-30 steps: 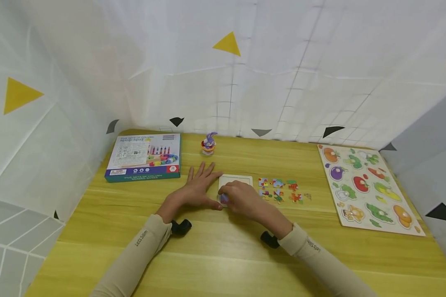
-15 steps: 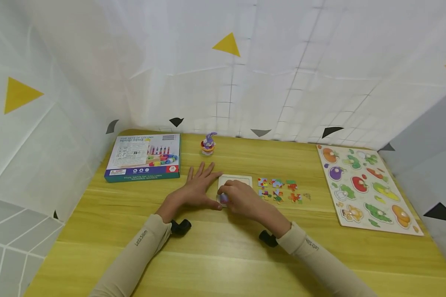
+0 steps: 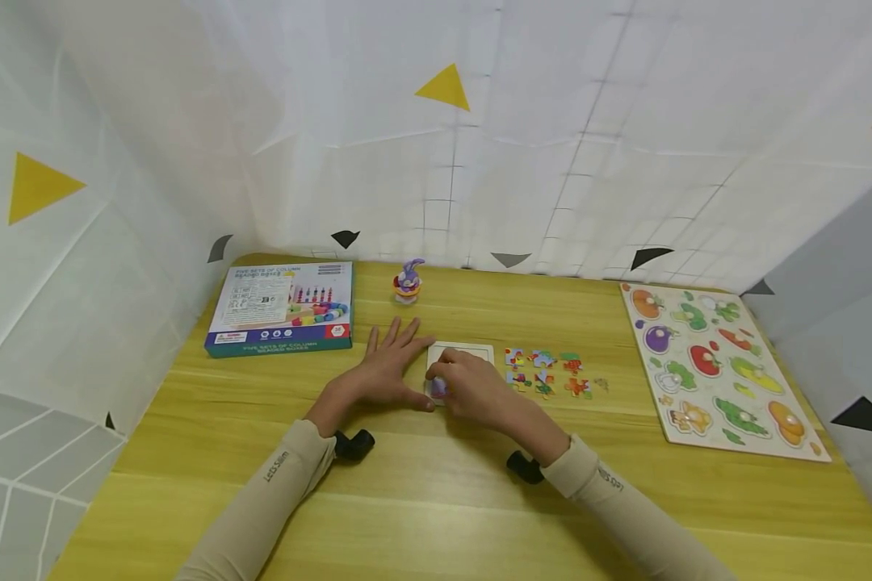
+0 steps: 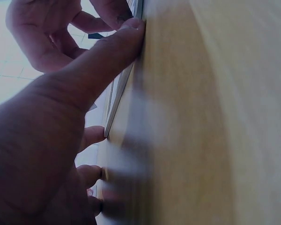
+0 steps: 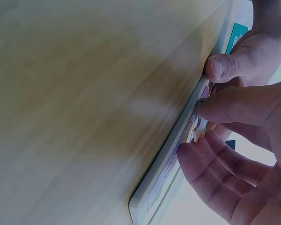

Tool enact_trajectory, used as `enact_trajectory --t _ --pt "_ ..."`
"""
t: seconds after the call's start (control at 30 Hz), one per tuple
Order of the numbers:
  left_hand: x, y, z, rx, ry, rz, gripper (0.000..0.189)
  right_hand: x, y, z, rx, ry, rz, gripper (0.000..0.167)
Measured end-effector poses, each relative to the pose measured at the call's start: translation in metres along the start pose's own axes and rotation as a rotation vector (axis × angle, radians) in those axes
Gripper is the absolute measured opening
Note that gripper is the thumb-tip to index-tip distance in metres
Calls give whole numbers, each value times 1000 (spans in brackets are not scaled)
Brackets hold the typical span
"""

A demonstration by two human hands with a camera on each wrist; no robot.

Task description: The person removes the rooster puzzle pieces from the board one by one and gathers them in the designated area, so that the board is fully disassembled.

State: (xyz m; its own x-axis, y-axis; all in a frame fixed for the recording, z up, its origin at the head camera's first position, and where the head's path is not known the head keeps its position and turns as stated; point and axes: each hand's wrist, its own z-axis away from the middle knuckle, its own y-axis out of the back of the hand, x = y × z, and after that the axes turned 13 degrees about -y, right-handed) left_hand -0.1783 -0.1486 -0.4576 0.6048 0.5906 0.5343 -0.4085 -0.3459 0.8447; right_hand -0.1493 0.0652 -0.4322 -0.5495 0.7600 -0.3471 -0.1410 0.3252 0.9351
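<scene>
A small pale wooden puzzle tray (image 3: 491, 355) lies on the table in front of me. My left hand (image 3: 385, 373) is spread flat at its left side; in the left wrist view the thumb (image 4: 124, 40) and a fingertip touch the tray's edge. Bent over the tray, my right hand (image 3: 474, 389) pinches a purplish jigsaw piece (image 3: 438, 389) at the near left corner. Much of the tray and piece is hidden under the right hand. In the right wrist view, the thumb and fingers (image 5: 215, 176) close in over the tray rim (image 5: 171, 140).
Several loose jigsaw pieces (image 3: 543, 359) lie in two rows right of the tray. Farther right is a vegetable peg puzzle board (image 3: 727, 367). A boxed bead set (image 3: 282, 308) sits back left, and a purple rabbit figure (image 3: 408, 282) stands behind the tray.
The jigsaw piece under the right fingers shifts and tilts slightly over the tray's near left corner. Both hands otherwise stay in place.
</scene>
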Motion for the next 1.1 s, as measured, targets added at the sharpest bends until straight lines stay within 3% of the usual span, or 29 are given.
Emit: enact_trajectory --t 0.8,1.1 --pt "1 -2 1 7 -4 8 109 3 -1 3 12 -5 -30 32" --pt "-2 -1 -1 -1 1 -7 110 8 0 7 95 57 -61 37"
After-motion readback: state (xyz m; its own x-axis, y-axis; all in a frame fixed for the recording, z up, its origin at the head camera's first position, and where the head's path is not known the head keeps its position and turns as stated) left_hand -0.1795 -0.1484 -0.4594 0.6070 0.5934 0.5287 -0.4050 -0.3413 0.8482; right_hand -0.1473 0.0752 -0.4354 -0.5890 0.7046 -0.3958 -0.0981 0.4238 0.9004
